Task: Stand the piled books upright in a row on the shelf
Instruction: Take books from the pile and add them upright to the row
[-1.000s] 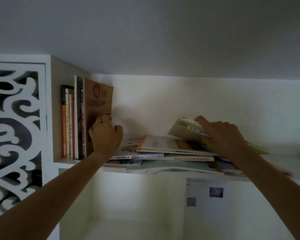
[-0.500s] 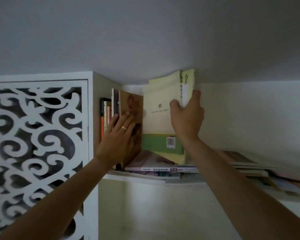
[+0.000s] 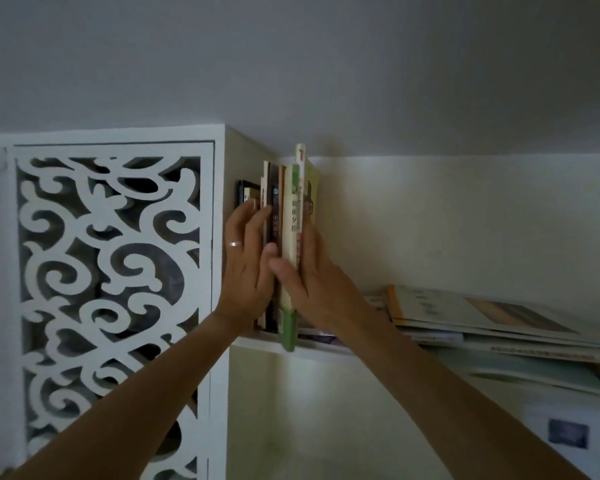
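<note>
The white shelf point(image 3: 274, 344) is the landmark here, and the carved white lattice panel point(image 3: 108, 271) stands at its left end. Flat on the shelf to the right lies the pile of books point(image 3: 482, 323), their long sides running along the board. At the left end, against the panel's side wall, a row of upright books point(image 3: 272, 216) stands with spines facing out and long axes vertical. The outermost of that row is a green and cream book point(image 3: 290, 271), upright too, spine toward the camera, its lower end jutting slightly past the shelf's front edge. The right hand point(image 3: 309, 282) grips this book, thumb along the spine and fingers curled behind its right cover. The left hand point(image 3: 246, 268), wearing a ring point(image 3: 235, 243), rests with straight fingers against the spines of the upright row, just left of the green and cream book.
</note>
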`<move>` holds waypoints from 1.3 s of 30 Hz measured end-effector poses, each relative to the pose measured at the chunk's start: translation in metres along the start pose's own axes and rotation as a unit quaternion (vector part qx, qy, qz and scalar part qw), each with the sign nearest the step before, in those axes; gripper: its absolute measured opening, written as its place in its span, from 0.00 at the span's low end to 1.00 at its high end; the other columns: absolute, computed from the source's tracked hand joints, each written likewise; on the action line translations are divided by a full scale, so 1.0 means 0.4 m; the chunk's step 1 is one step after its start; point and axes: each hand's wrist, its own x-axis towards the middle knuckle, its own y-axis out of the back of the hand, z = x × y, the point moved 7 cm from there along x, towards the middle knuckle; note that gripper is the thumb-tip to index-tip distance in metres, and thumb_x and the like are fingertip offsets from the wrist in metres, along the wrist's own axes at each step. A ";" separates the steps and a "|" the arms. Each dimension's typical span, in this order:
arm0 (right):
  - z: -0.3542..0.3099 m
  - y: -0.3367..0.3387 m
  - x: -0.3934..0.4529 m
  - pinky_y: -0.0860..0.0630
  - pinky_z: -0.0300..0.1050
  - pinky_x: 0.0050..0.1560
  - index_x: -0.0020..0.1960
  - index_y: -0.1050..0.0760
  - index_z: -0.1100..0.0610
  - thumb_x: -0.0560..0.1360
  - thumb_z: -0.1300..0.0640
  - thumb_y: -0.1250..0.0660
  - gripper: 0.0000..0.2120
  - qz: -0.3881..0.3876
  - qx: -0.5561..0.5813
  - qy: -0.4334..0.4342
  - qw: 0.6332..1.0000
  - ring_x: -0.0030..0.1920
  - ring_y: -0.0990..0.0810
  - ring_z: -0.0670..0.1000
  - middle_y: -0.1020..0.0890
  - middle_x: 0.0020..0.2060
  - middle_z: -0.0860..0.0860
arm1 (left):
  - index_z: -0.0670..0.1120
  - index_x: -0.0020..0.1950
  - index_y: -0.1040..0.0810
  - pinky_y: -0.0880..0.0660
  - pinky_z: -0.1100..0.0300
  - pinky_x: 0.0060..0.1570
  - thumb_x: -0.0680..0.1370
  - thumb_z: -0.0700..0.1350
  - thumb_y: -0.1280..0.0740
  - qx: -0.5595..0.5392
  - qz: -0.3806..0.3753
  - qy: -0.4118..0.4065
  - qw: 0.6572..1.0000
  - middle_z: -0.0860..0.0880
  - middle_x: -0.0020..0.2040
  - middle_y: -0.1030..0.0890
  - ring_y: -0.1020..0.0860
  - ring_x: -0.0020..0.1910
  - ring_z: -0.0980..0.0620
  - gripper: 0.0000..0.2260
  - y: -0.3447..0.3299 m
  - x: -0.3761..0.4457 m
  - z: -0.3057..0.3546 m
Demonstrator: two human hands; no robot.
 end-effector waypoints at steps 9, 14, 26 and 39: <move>0.019 -0.042 0.001 0.19 0.61 0.59 0.78 0.74 0.36 0.73 0.28 0.35 0.53 0.009 -0.079 -0.024 0.997 0.68 0.24 0.58 0.40 0.79 0.54 | 0.40 0.73 0.26 0.31 0.48 0.75 0.85 0.42 0.46 -0.032 0.024 0.037 0.999 0.44 0.73 0.31 0.30 0.74 0.47 0.18 0.009 0.000 -0.028; 0.068 -0.030 0.012 0.18 0.57 0.54 0.79 0.74 0.40 0.74 0.29 0.36 0.53 0.021 -0.148 -0.050 0.988 0.61 0.20 0.58 0.33 0.72 0.59 | 0.39 0.69 0.23 0.31 0.52 0.75 0.87 0.44 0.47 -0.038 0.019 0.042 0.998 0.45 0.73 0.27 0.29 0.74 0.50 0.18 0.032 -0.007 -0.035; 0.106 -0.056 0.029 0.22 0.66 0.63 0.75 0.78 0.33 0.66 0.45 0.18 0.70 -0.099 -0.018 -0.027 0.995 0.71 0.27 0.60 0.41 0.80 0.57 | 0.43 0.84 0.45 0.40 0.39 0.79 0.82 0.55 0.37 0.103 -0.057 -0.065 0.991 0.40 0.83 0.43 0.44 0.83 0.46 0.35 -0.021 -0.030 -0.017; 0.077 0.045 -0.091 0.29 0.63 0.70 0.77 0.72 0.32 0.63 0.37 0.18 0.68 -0.169 -0.210 -0.081 0.960 0.78 0.37 0.62 0.67 0.81 0.49 | 0.47 0.80 0.33 0.54 0.34 0.81 0.77 0.63 0.33 0.191 -0.118 -0.080 0.971 0.38 0.85 0.49 0.55 0.84 0.37 0.35 -0.057 -0.051 -0.019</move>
